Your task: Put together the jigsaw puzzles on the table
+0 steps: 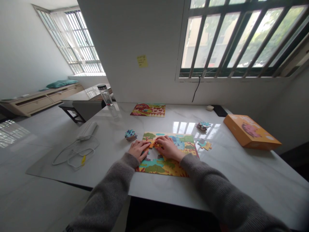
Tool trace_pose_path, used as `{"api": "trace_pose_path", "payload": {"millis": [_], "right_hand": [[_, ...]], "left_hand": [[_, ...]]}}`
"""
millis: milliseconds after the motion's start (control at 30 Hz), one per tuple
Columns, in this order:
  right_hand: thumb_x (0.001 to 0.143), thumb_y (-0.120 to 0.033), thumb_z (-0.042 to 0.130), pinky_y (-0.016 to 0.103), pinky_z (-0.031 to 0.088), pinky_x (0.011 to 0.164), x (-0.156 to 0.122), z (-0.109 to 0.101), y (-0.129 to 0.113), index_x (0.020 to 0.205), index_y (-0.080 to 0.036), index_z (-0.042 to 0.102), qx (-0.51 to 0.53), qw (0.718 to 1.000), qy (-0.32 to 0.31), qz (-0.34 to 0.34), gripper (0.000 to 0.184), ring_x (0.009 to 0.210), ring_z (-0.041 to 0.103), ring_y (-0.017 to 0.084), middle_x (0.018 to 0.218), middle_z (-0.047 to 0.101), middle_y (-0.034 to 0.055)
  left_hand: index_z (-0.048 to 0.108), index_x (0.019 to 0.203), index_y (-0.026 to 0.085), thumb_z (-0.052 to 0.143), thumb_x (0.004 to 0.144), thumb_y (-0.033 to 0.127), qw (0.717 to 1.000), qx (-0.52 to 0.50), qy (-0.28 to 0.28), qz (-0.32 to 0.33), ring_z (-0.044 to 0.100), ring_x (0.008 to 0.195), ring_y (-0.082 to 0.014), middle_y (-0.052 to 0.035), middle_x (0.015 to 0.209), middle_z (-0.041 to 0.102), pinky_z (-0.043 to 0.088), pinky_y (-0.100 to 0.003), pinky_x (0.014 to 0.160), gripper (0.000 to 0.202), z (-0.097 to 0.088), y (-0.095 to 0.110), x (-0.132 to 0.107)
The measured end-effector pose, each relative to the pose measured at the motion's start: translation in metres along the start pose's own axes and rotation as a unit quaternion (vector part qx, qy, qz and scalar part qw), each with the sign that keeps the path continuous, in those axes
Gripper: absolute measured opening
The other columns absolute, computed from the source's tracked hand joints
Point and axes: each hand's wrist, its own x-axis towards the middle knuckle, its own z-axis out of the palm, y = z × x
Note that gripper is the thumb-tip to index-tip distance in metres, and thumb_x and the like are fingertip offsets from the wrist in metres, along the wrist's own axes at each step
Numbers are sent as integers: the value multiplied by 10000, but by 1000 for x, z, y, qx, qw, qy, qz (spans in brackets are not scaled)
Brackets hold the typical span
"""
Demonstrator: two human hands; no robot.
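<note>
loose pieces [203, 126] by orange box [252, 132]

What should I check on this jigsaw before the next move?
Left hand on the puzzle, holding a piece: cannot tell, the fingers hide what is under them.
Right hand holding a piece: cannot tell, the fingers cover that spot.
Puzzle complete: not ok, a bare gap shows just below the hands.
Loose pieces in reach: ok, a stack sits left of the puzzle, with another stack and joined pieces to its right.
Glass bottle away from the puzzle: ok, it stands well beyond it.
</note>
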Motion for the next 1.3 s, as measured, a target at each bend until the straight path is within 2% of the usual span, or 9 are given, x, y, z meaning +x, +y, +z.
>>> {"api": "trace_pose_path", "payload": {"millis": [267,600,767,967,1100,1200,1300], "right_hand": [[927,-282,623,448,447,963,-3,-4,-8,1137,-258,659,-24,1000,9,-5,214,1098,497,265,1196,581,90],[932,-253,607,453,426,984,-4,-7,-13,1135,-233,618,-24,1000,5,-12,205,1156,490,265,1227,599,92],[929,-251,605,459,425,982,-4,-7,-13,1119,-234,626,-20,1000,5,-16,192,1159,492,270,1214,617,92],[922,-269,626,444,427,969,-3,-4,-11,1080,-245,634,-18,1000,14,-12,160,1141,491,264,1202,619,81],[937,-291,615,434,423,956,-3,-1,-9,1073,-243,639,-18,1000,20,-6,146,1117,498,258,1166,634,78],[932,-289,628,429,422,955,-2,0,-6,1094,-245,645,-13,1000,16,-7,168,1123,504,256,1157,645,72],[929,-298,645,425,423,958,-2,0,-4,1120,-238,645,-8,1000,18,-3,200,1130,508,257,1157,651,74]], "left_hand": [[605,1337,257,547,908,314,1000,11,5,1,477,1099,-276,-56,1306,614,365,-425,954,437,1,3,0],[648,1288,269,562,899,292,1000,0,-3,13,499,1067,-274,-52,1252,658,389,-438,951,399,-8,10,2],[651,1282,244,539,891,263,999,-17,-4,29,515,1124,-285,-74,1293,642,418,-449,964,407,-10,11,3],[647,1271,248,549,872,245,999,-33,-6,25,524,1167,-291,-70,1303,639,414,-454,989,411,-4,7,2],[583,1342,254,563,872,237,999,-40,-10,4,521,1175,-288,-68,1301,634,402,-449,988,471,0,1,2],[561,1361,260,578,879,252,999,-42,-25,-7,531,1129,-283,-69,1248,642,417,-437,971,483,-2,-3,9],[581,1335,250,632,863,302,998,-40,-43,10,531,1089,-290,-80,1180,641,438,-437,962,477,-8,-5,21]]}}
